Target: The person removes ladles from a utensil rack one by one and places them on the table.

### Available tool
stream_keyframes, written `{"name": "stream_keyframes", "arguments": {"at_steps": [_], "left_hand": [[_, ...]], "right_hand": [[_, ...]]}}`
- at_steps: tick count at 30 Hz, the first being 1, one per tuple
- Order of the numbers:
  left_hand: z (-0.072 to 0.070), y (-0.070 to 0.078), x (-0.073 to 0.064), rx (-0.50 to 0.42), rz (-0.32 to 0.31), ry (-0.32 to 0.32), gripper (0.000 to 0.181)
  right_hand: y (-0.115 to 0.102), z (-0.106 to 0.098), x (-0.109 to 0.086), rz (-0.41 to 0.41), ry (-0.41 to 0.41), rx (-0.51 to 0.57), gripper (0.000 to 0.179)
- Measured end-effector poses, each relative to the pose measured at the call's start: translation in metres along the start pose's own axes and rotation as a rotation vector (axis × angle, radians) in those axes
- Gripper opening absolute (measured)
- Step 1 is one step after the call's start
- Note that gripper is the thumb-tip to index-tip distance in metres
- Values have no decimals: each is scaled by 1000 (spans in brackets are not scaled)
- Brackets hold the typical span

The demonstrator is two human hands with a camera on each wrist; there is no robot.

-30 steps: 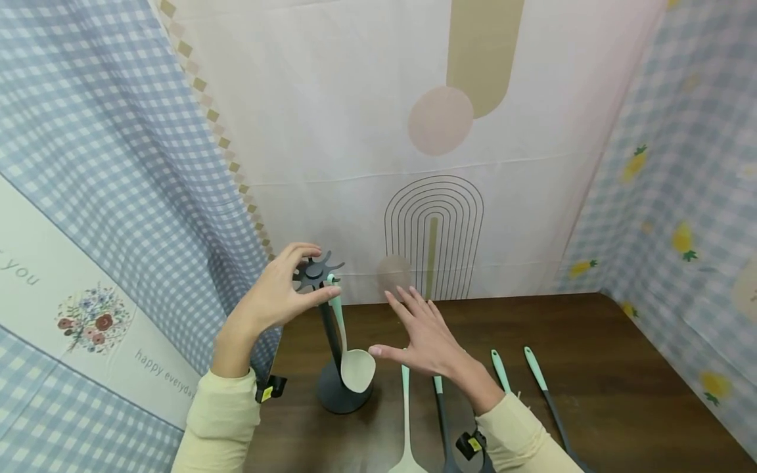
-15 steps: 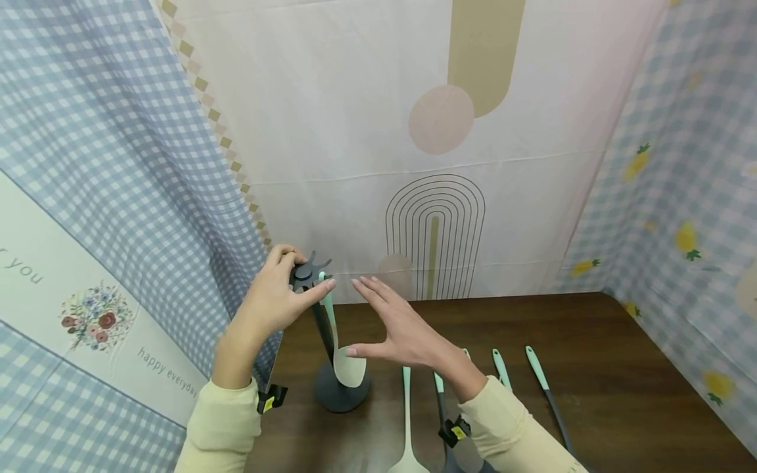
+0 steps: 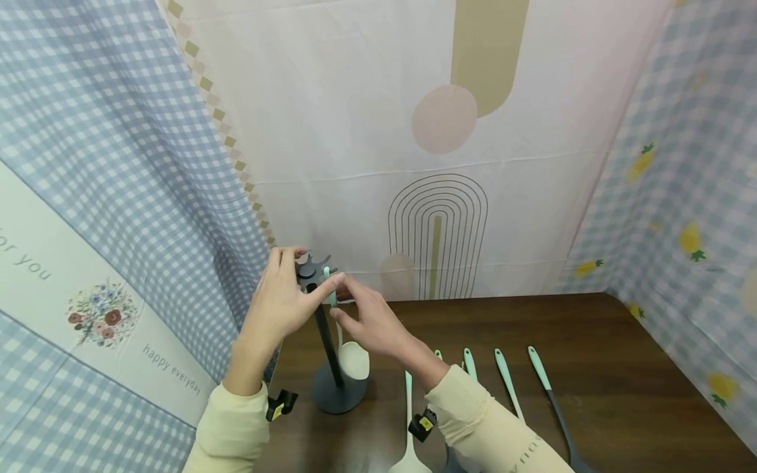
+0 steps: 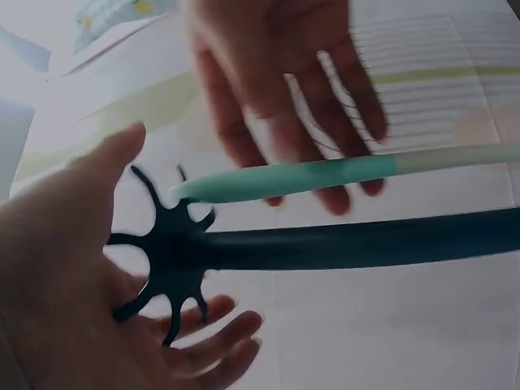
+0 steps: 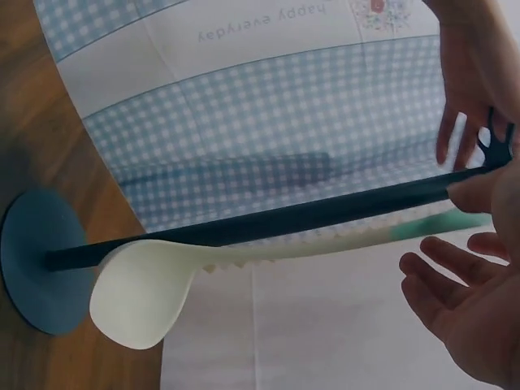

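Note:
A dark utensil stand (image 3: 324, 328) with a round base and a ring of curved hooks stands at the table's left. From one hook hangs a cream ladle (image 3: 355, 360), bowl down; its mint handle (image 4: 301, 177) runs alongside the post. My left hand (image 3: 278, 302) cups the hook head (image 4: 175, 248), fingers curved round its far side and thumb raised near the ladle's top. My right hand (image 3: 378, 322) is at the ladle's handle, thumb on one side and loosely spread fingers on the other. Firm contact there is not visible.
Right of the stand, several mint-handled utensils lie in a row on the brown table (image 3: 591, 328). Among them are a pale-headed one (image 3: 409, 394) and a dark-shafted one (image 3: 558, 420). Cloth hangings (image 3: 331, 118) enclose the back and both sides.
My right hand has moved left from above the row of utensils to the ladle's handle. My left hand stays at the hook head, while the stand and ladle have shifted slightly.

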State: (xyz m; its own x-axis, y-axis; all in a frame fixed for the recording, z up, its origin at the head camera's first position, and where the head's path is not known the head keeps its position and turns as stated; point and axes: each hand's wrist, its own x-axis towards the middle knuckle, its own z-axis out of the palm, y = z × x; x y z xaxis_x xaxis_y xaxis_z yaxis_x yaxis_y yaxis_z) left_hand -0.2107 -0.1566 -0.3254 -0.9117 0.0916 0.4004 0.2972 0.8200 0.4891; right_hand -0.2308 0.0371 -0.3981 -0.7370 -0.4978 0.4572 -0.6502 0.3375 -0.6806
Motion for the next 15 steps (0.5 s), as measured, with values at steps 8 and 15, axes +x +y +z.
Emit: {"name": "stream_keyframes", "arguments": {"at_steps": [8, 15], "left_hand": [[2, -18, 13, -9, 331, 38, 67], [3, -13, 15, 23, 279, -34, 72]], "right_hand": [[2, 13, -1, 47, 52, 32, 39], [2, 5, -4, 46, 79, 47, 31]]}}
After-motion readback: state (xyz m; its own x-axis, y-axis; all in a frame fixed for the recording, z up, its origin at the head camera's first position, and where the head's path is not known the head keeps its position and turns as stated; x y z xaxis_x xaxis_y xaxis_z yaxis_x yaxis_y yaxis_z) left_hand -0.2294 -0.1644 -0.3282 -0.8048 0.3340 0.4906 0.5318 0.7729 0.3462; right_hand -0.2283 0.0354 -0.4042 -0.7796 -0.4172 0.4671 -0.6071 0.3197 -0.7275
